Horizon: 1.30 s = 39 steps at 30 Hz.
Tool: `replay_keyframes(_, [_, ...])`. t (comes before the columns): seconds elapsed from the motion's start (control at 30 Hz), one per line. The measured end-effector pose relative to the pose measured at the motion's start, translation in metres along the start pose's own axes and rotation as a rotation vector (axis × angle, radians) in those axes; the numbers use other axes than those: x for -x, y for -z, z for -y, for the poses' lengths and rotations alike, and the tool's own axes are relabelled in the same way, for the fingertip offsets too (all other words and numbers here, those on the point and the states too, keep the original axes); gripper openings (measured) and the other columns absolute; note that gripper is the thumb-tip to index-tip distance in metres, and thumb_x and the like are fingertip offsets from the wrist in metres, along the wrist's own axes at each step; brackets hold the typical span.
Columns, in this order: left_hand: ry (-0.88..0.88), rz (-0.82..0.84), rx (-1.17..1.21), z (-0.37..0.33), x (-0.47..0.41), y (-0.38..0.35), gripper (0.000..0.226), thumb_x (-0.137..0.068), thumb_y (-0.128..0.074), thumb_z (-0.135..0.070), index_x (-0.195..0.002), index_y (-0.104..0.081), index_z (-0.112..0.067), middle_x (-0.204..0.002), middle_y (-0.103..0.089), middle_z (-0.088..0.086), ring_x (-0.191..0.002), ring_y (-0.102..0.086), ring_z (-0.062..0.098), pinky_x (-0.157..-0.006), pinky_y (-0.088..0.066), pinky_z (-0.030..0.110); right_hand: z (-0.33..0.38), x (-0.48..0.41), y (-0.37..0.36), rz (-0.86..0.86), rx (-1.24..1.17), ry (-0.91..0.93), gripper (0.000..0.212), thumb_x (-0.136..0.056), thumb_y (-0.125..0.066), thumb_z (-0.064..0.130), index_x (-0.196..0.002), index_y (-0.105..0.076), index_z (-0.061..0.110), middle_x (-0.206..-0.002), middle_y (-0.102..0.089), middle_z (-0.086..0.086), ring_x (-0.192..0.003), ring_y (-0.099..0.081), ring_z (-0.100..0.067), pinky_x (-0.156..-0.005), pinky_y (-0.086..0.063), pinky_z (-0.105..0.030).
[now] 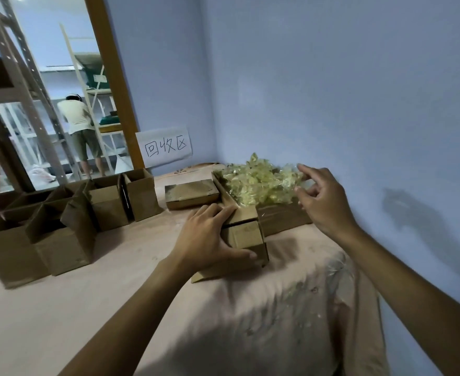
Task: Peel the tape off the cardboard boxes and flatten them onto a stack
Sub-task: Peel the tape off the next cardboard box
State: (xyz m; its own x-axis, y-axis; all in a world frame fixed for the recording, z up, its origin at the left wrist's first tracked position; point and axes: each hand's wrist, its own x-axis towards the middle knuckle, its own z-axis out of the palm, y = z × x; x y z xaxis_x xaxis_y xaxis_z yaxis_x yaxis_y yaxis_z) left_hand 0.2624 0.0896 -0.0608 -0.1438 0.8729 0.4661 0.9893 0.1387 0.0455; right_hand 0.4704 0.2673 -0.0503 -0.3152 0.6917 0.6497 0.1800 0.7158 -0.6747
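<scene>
My left hand is clamped on the box in the middle of the bench, palm on its left side, fingers over the top edge and thumb along the lower front corner. My right hand hovers open with loosely spread fingers just right of the box, at the tape pile, a heap of crumpled yellowish strips in a tray touching the box's far side. I cannot tell whether a strip clings to those fingers. The seam across the box's front looks bare, so I judge the peeling here is near done. To flatten it well, I would keep the left hand pinning the box, bring the right hand back to the opposite corner and press diagonally so the walls fold along their creases. A flat box lies left of the pile, and open boxes wait further left.
</scene>
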Motion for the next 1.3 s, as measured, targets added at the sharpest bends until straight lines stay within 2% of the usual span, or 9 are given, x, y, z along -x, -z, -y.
replay_keyframes(0.17, [0.073,-0.010,0.069,-0.020,-0.020,-0.025,0.123,-0.051,-0.048,-0.103,-0.149,-0.050,-0.029,-0.127,-0.059,-0.006,-0.119,-0.052,0.019,-0.108,-0.038,0.036,-0.019,-0.046,0.009,0.054,0.205,-0.006,0.051,-0.097,-0.064,0.024,-0.147,-0.054,0.022,-0.132,-0.057,-0.003,-0.104,-0.064,-0.027,-0.099,-0.050,-0.045])
replay_keyframes(0.3, [0.135,-0.031,0.141,-0.020,-0.027,-0.048,0.120,-0.053,-0.049,-0.104,-0.148,-0.051,-0.030,-0.128,-0.057,-0.007,-0.122,-0.052,0.018,-0.108,-0.037,0.038,-0.024,-0.076,0.003,0.152,0.346,0.041,0.058,-0.097,-0.063,0.028,-0.152,-0.044,0.032,-0.123,-0.058,0.003,-0.094,-0.059,-0.019,-0.090,-0.045,-0.037])
replay_keyframes(0.4, [0.141,-0.044,0.154,-0.024,-0.029,-0.053,0.119,-0.054,-0.046,-0.103,-0.150,-0.047,-0.032,-0.130,-0.054,-0.011,-0.124,-0.046,0.014,-0.109,-0.031,0.033,-0.029,-0.095,-0.010,0.218,0.426,0.055,0.053,-0.095,-0.066,0.030,-0.143,-0.044,0.024,-0.120,-0.062,0.007,-0.092,-0.062,-0.020,-0.083,-0.042,-0.035])
replay_keyframes(0.53, [0.147,-0.033,0.159,-0.025,-0.030,-0.052,0.120,-0.054,-0.044,-0.103,-0.152,-0.044,-0.034,-0.129,-0.053,-0.011,-0.124,-0.044,0.013,-0.108,-0.028,0.031,-0.038,-0.109,-0.033,0.304,0.542,0.084,0.035,-0.096,-0.066,0.030,-0.127,-0.055,0.020,-0.123,-0.064,0.005,-0.105,-0.063,-0.022,-0.085,-0.046,-0.036])
replay_keyframes(0.77, [0.143,-0.036,0.159,-0.022,-0.030,-0.053,0.118,-0.055,-0.044,-0.102,-0.151,-0.046,-0.033,-0.128,-0.055,-0.009,-0.123,-0.045,0.014,-0.107,-0.029,0.032,-0.048,-0.121,-0.041,0.317,0.597,0.090,0.035,-0.096,-0.066,0.032,-0.131,-0.064,0.023,-0.131,-0.048,-0.004,-0.104,-0.062,-0.025,-0.085,-0.046,-0.035])
replay_keyframes(0.87, [0.141,-0.034,0.163,-0.022,-0.030,-0.053,0.118,-0.055,-0.043,-0.101,-0.151,-0.047,-0.033,-0.128,-0.055,-0.009,-0.122,-0.045,0.014,-0.107,-0.029,0.032,-0.046,-0.123,-0.037,0.325,0.551,0.081,0.040,-0.097,-0.066,0.029,-0.135,-0.062,0.020,-0.128,-0.057,-0.003,-0.109,-0.061,-0.024,-0.086,-0.044,-0.033])
replay_keyframes(1.03, [0.147,-0.031,0.172,-0.024,-0.028,-0.052,0.117,-0.055,-0.045,-0.101,-0.152,-0.044,-0.035,-0.129,-0.053,-0.011,-0.123,-0.042,0.012,-0.105,-0.024,0.028,-0.038,-0.119,-0.030,0.296,0.432,0.022,0.049,-0.095,-0.066,0.025,-0.140,-0.047,0.018,-0.113,-0.070,0.008,-0.098,-0.064,-0.020,-0.086,-0.047,-0.036])
replay_keyframes(1.23, [0.145,-0.030,0.162,-0.022,-0.028,-0.054,0.115,-0.057,-0.047,-0.101,-0.151,-0.045,-0.035,-0.128,-0.055,-0.011,-0.122,-0.044,0.012,-0.106,-0.027,0.031,-0.032,-0.114,-0.018,0.248,0.560,0.040,0.048,-0.098,-0.059,0.022,-0.143,-0.045,0.015,-0.132,-0.055,-0.006,-0.107,-0.061,-0.030,-0.090,-0.045,-0.039])
replay_keyframes(1.3, [0.144,-0.023,0.155,-0.022,-0.028,-0.054,0.116,-0.058,-0.046,-0.102,-0.152,-0.044,-0.035,-0.128,-0.054,-0.011,-0.122,-0.044,0.013,-0.107,-0.029,0.032,-0.027,-0.109,-0.013,0.224,0.535,0.040,0.044,-0.099,-0.057,0.022,-0.141,-0.048,0.015,-0.131,-0.054,-0.006,-0.106,-0.061,-0.030,-0.091,-0.045,-0.039])
